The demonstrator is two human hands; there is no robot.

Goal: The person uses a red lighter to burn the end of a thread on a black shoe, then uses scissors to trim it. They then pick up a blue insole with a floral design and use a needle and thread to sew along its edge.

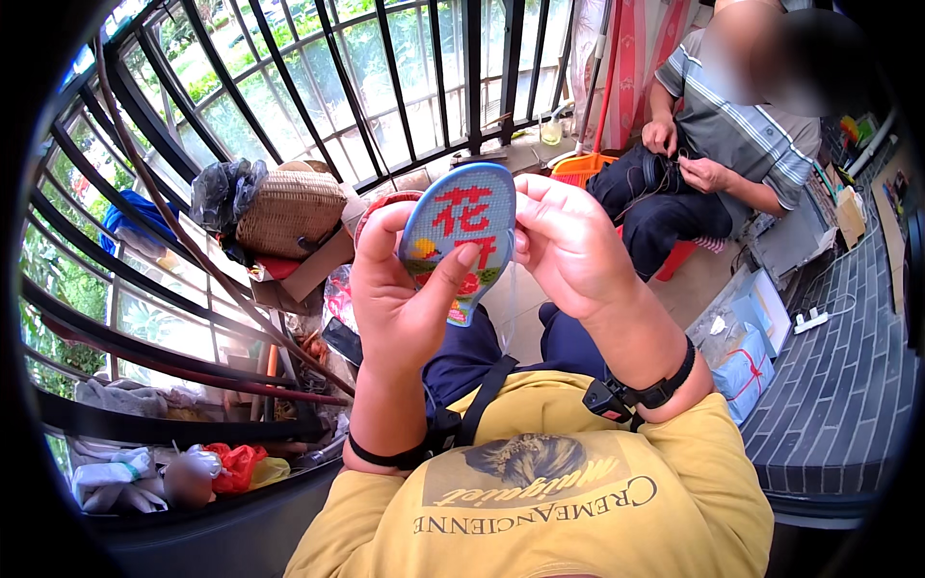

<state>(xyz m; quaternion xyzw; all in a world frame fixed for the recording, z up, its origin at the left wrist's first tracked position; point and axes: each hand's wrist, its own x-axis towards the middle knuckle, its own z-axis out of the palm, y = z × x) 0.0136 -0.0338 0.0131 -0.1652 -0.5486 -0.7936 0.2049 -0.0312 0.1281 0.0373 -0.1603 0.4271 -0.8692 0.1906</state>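
An embroidered shoe insole [462, 217] with a blue edge is held up in front of my chest. It bears red stitched characters above a flower pattern. My left hand [397, 307] grips it from the left side, with the thumb across its face. At the insole's right edge, the fingertips of my right hand [578, 242] are pinched together. A thin pale thread [512, 311] hangs below them toward my lap; any needle is too small to make out. Behind my left fingers a red curved rim [379, 209] shows, mostly hidden.
Another person [737, 137] sits at the far right, handling dark cord over their lap. A wicker basket [293, 214] stands left beside black metal railings [473, 72]. On the right are a blue package [744, 376], a power strip [811, 321] and a grey brick-patterned surface [831, 404]. An orange dustpan [578, 167] lies ahead.
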